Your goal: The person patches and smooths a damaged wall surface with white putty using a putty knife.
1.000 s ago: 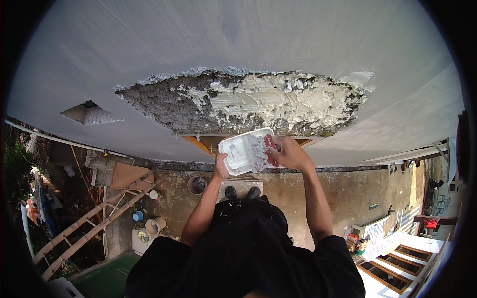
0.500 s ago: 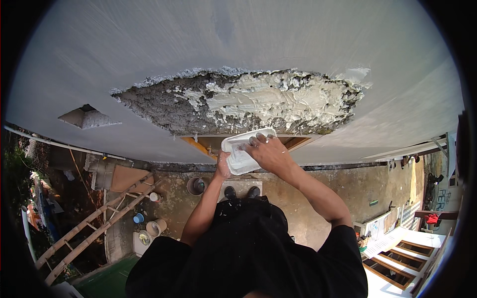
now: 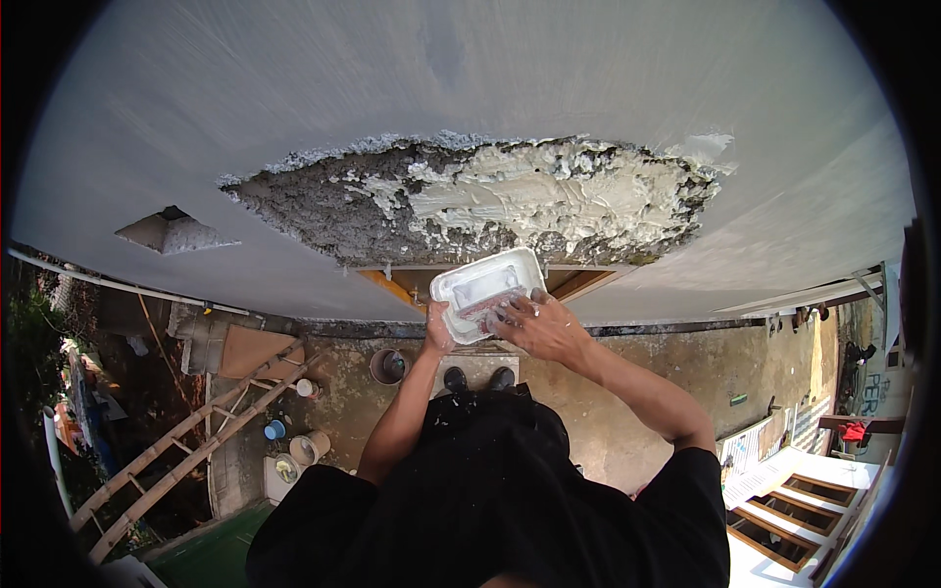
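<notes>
My left hand [image 3: 438, 325] grips the left side of a shallow white rectangular tray [image 3: 530, 265] smeared with putty, held level in front of the wall. My right hand [image 3: 539, 325], its fingers bent and dotted with white, is over the tray's near right part. In its fingers is a flat, putty-smeared scraper [image 3: 490, 305] with a reddish edge, partly hidden by the fingers. Beyond the tray is a rough broken patch [image 3: 304, 211] in the grey wall. Cream-white putty [image 3: 549, 191] covers much of the patch's middle and right; bare dark masonry shows at its left.
The grey wall [image 3: 323, 88] has a smaller hole [image 3: 176, 231] at left. Below the patch is a wood-framed opening [image 3: 392, 286]. A bamboo ladder [image 3: 186, 446] leans at lower left, near a blue cup [image 3: 273, 430] and buckets [image 3: 310, 448]. Another bucket [image 3: 388, 367] stands near my feet.
My right hand has moved from the tray's far right rim toward its near side, and the scraper's reddish edge now shows. The tray has tilted slightly; my left hand keeps its grip.
</notes>
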Available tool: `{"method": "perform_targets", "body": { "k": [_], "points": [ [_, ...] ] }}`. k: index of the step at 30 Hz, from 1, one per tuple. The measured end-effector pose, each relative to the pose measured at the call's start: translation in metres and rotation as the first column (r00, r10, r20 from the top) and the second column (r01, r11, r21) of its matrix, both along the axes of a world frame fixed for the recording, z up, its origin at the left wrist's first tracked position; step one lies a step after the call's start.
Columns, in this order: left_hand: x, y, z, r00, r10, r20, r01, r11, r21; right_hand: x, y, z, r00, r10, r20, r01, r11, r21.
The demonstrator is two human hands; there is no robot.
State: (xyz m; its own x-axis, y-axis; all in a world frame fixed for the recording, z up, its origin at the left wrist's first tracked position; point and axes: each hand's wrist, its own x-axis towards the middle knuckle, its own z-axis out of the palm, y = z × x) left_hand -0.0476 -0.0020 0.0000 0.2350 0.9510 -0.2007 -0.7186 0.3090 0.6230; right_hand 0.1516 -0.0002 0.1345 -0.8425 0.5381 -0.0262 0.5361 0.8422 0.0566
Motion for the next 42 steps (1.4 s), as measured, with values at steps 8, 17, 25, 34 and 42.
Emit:
{"method": "perform_targets", "body": {
  "k": [8, 17, 25, 34, 42],
  "points": [
    [0.005, 0.005, -0.001, 0.998, 0.058, -0.013, -0.056, 0.991, 0.118, 0.002, 0.006, -0.006, 0.995, -0.078, 0.056, 0.081, 0.996, -0.042],
    [0.0, 0.005, -0.009, 0.993, 0.112, -0.036, -0.103, 0.976, 0.192, 0.011, 0.001, -0.01, 0.99, -0.065, -0.123, 0.077, 0.993, 0.088],
    [0.006, 0.004, -0.001, 0.996, 0.08, -0.047, -0.07, 0.978, 0.195, -0.007, 0.0, -0.018, 0.997, 0.065, -0.047, -0.059, 0.991, 0.118],
    [0.002, 0.007, -0.03, 0.987, 0.121, -0.101, -0.104, 0.981, 0.165, 0.0, -0.012, -0.001, 0.949, 0.271, 0.162, -0.277, 0.961, 0.018],
    [-0.006, 0.005, -0.027, 0.989, 0.145, -0.027, -0.138, 0.972, 0.192, 0.027, 0.007, 0.005, 0.918, -0.227, -0.326, 0.23, 0.973, -0.032]
  ]
}}
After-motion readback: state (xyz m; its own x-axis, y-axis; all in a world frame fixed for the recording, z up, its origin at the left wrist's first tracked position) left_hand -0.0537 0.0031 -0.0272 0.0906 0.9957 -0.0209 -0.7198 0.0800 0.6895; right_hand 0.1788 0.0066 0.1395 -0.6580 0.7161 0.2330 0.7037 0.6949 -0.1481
